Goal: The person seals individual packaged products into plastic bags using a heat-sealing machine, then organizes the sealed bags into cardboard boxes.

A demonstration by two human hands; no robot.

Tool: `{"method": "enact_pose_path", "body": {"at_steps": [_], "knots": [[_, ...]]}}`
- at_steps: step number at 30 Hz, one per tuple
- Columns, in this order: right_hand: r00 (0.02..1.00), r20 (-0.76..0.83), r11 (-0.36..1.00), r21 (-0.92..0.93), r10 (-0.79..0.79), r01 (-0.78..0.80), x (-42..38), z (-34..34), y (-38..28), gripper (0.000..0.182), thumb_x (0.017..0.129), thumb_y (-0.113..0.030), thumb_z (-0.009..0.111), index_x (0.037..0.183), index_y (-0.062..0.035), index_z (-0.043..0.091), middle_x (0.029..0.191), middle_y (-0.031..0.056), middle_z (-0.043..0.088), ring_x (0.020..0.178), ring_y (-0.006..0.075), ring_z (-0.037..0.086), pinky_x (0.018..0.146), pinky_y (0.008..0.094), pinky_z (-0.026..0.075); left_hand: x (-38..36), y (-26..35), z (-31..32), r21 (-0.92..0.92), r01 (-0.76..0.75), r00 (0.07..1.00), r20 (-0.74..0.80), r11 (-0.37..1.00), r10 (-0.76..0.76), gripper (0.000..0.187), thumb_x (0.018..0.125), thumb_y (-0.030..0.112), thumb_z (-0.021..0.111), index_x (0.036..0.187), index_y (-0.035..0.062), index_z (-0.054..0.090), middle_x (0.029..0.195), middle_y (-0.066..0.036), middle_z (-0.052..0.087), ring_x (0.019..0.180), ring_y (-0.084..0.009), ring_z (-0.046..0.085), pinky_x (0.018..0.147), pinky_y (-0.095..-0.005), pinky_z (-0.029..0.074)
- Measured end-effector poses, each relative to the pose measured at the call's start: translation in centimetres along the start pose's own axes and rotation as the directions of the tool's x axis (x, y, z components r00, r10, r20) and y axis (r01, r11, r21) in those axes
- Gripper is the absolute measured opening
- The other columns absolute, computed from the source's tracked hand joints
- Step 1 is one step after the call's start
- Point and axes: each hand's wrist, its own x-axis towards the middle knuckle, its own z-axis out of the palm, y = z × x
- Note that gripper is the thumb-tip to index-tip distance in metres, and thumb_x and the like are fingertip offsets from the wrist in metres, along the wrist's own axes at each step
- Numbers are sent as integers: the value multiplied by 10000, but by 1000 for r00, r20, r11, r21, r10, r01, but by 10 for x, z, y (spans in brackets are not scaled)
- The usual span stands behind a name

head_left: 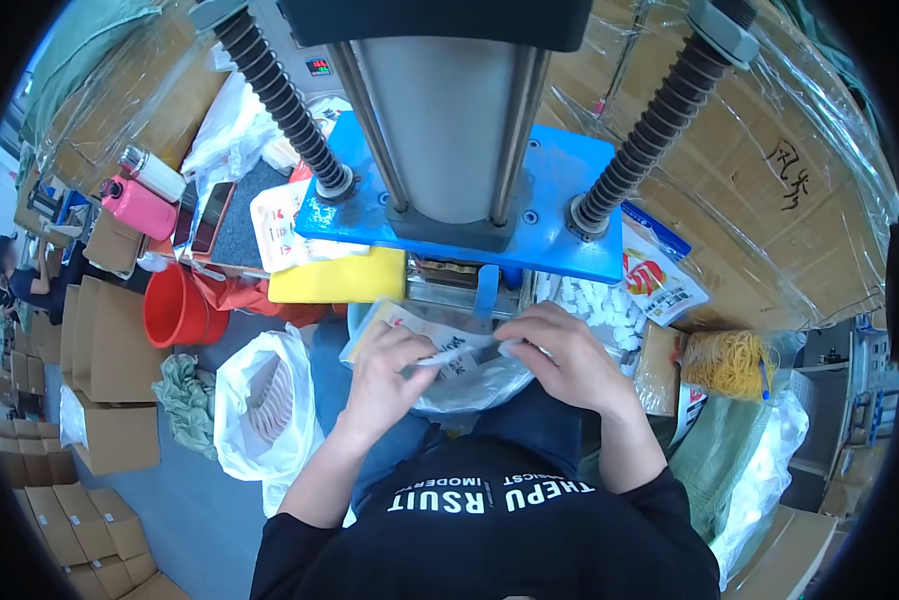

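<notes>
A printed plastic bag (pixel 459 365) is stretched between my two hands, just below the front of a press with a blue plate (pixel 449 245). My left hand (pixel 387 372) is closed on the bag's left side, thumb against fingers. My right hand (pixel 561 355) pinches the bag's upper right edge. Beneath the bag, a clear plastic liner (pixel 479 392) hangs over my lap. Just behind my left hand lies a yellow block (pixel 337 277). Many small white pieces (pixel 597 305) are heaped behind my right hand.
At the left are a red bucket (pixel 177 308), a pink bottle (pixel 139 205), a white bag (pixel 261 400) and cardboard boxes (pixel 114 345). Yellow rubber bands (pixel 724 365) lie at the right, before a large wrapped carton (pixel 759 180). Another person (pixel 31 282) is at the far left.
</notes>
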Motion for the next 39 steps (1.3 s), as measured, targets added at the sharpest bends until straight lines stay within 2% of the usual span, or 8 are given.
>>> {"method": "enact_pose_path", "body": {"at_steps": [4, 10, 13, 19, 27, 30, 34, 39], "knots": [[993, 118, 1000, 25, -12, 9, 8, -2, -6, 157, 819, -7, 615, 973, 15, 641, 889, 150, 625, 841, 333, 586, 736, 400, 477, -4, 6, -6, -4, 41, 996, 84, 999, -40, 101, 693, 58, 722, 787, 45, 687, 778, -68, 638, 750, -260, 550, 699, -350, 450], [986, -9, 982, 88, 168, -167, -20, 2, 10, 173, 832, -15, 630, 1002, -9, 665, 899, 118, 647, 815, 245, 607, 735, 335, 487, 14, -56, -69, 575, -78, 740, -514, 815, 433, 269, 632, -65, 618, 881, 25, 670, 845, -94, 643, 829, -295, 589, 763, -417, 438], [948, -6, 924, 226, 319, -309, -27, 21, 14, 169, 844, -28, 634, 1009, -12, 665, 883, 106, 637, 782, 193, 598, 729, 301, 481, 16, -122, -46, 578, -83, 932, -244, 812, 269, 247, 660, -59, 617, 887, 30, 656, 846, -100, 640, 822, -311, 585, 749, -412, 452], [936, -13, 907, 250, 352, -338, -22, 19, 11, 176, 854, -46, 636, 1026, -18, 662, 901, 100, 634, 774, 183, 598, 708, 286, 480, 4, -56, -16, 286, 116, 985, -155, 951, -73, 242, 601, -59, 641, 827, 23, 655, 847, -111, 628, 841, -333, 550, 745, -416, 451], [983, 185, 999, -36, -3, 10, 10, -7, -11, 175, 833, -59, 662, 1002, -14, 654, 867, 130, 632, 801, 248, 621, 692, 318, 507, 2, 1, 2, -153, 21, 984, 175, 988, 7, 139, 683, 50, 711, 791, -1, 641, 731, -75, 621, 715, -208, 537, 653, -335, 426], [994, 84, 982, 165, 74, -87, -4, 12, -1, 217, 829, -62, 667, 1040, -14, 645, 895, 115, 637, 780, 214, 618, 690, 309, 506, -14, -2, 11, -463, 604, 765, 565, 648, -309, 159, 850, 124, 712, 937, -9, 699, 849, -44, 694, 725, -63, 585, 638, -244, 471], [928, 79, 828, 428, 364, -361, -17, 27, 12, 290, 821, -44, 664, 1104, -3, 616, 935, 97, 641, 756, 167, 608, 681, 284, 499, -19, -15, 27, -605, 689, 724, 595, 398, -349, 216, 840, 78, 707, 1019, -42, 689, 943, -111, 708, 854, -126, 663, 764, -264, 527], [894, -251, 928, 68, 372, -367, -16, 5, 27, 378, 805, -8, 664, 1166, -11, 552, 966, 76, 622, 697, 145, 574, 625, 266, 477, 21, -45, 31, -706, 677, 708, 548, 207, -445, 237, 823, 37, 699, 1030, -73, 665, 972, -134, 699, 846, -172, 676, 768, -303, 543]]}}
